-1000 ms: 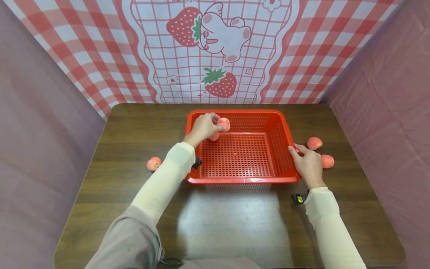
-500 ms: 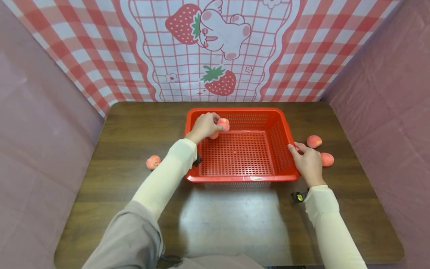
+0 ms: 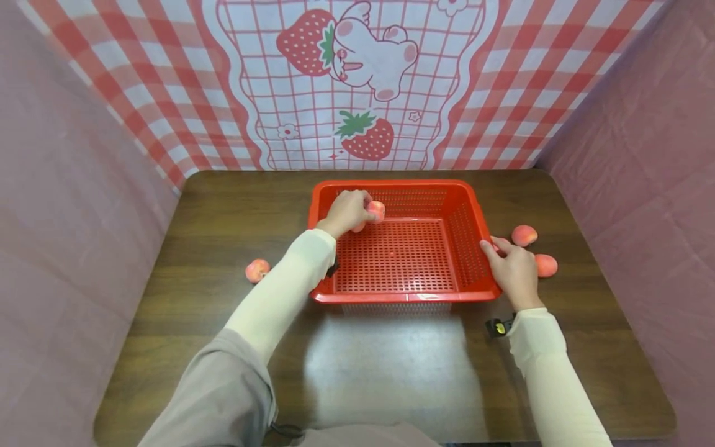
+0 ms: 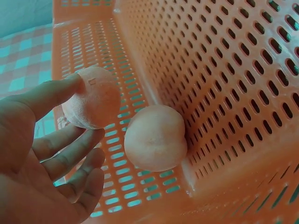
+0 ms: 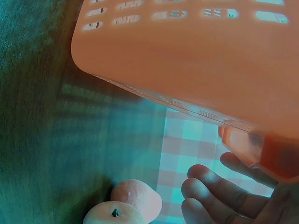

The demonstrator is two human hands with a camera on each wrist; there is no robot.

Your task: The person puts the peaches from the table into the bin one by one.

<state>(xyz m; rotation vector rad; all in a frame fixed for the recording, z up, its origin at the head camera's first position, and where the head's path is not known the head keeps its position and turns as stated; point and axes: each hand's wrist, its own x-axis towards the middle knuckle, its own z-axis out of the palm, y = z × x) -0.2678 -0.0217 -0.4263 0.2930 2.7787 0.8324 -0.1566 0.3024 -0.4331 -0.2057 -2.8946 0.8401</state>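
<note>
My left hand (image 3: pixel 347 214) reaches inside the red basket (image 3: pixel 391 297) near its back left corner. It pinches a pink peach (image 4: pixel 97 95) between thumb and fingertips, above the perforated floor. A second peach (image 4: pixel 156 137) lies on that floor against the wall, just beyond the held one; in the head view the hand partly covers it. At the basket's right side, my right hand (image 3: pixel 515 273) grips the rim, thumb over the top and fingers outside. A peach (image 3: pixel 501 243) shows between that rim and the fingers, partly hidden.
Two more peaches, one (image 3: pixel 524 235) behind and one (image 3: pixel 546 265) beside my right hand, lie on the wooden table (image 3: pixel 218 205). Another peach (image 3: pixel 257 270) sits left of the basket, by my left sleeve. A checked strawberry cloth (image 3: pixel 357 87) hangs along the back edge.
My left hand has shifted slightly right and a little lower in the basket, carrying the peach. The right hand keeps its grip on the rim.
</note>
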